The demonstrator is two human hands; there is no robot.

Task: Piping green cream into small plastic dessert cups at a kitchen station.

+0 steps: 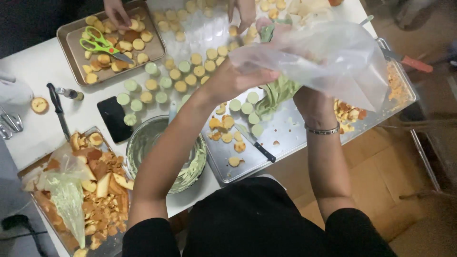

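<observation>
Left hand (233,81) grips piping bag (328,57) top; right hand (312,102) cups its green-filled underside, above tray (285,138) at tabletop's right edge. Risk, judged: loose plastic slips, cream drops onto knife (254,143) or cake rounds (226,128). Another person's hands at far edge.

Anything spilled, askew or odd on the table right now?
Yes. One biscuit round lies alone on the bare table, outside every tray. A knife lies loose among rounds on the big tray. Crumbs litter that tray's right end.
</observation>
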